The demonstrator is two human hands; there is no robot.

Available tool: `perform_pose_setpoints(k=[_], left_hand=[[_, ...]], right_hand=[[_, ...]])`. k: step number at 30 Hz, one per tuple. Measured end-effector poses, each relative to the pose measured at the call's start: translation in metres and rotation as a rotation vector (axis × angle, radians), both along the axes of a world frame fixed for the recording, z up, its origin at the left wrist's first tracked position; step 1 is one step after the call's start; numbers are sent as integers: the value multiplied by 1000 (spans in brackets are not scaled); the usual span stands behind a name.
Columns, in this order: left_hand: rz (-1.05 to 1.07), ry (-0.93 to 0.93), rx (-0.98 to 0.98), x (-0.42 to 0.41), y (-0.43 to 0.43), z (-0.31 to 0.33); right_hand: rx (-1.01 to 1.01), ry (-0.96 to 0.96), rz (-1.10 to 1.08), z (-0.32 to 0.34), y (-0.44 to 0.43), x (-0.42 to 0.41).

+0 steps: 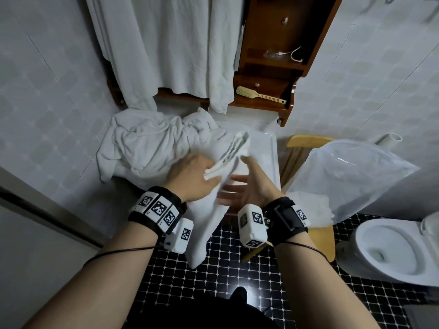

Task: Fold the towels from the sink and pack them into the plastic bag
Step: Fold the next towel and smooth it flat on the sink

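Head view: gripped a towel in the left hand, thumb over its bunched folds, lower end hanging in front of the sink toward the floor. Held the right hand released just beside the towel, fingers straight, palm turned to the cloth; could not tell whether touching. Saw a crumpled pile of towels heaped over the sink's left side, and the bag lying on a chair right of the sink.

left hand: palm down, thumb pinching white terry towel | right hand: palm up, fingers straight | both forearms forward
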State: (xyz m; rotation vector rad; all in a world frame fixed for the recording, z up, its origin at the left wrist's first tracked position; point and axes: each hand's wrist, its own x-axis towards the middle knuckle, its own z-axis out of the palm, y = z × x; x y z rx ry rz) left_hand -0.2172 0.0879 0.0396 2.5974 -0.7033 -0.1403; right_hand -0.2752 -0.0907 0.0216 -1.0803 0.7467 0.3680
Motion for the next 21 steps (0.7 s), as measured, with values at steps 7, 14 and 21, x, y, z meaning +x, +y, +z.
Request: perform_pose_setpoints(k=[7, 14, 21], left_hand=[[-214, 202, -21, -10, -5, -5], [84, 369, -294, 10, 36, -14], [120, 395, -417, 37, 65, -30]], right_hand=[[-346, -25, 161, 5, 24, 19], [-526, -316, 224, 11, 22, 6], [-661, -572, 829, 35, 8, 2]])
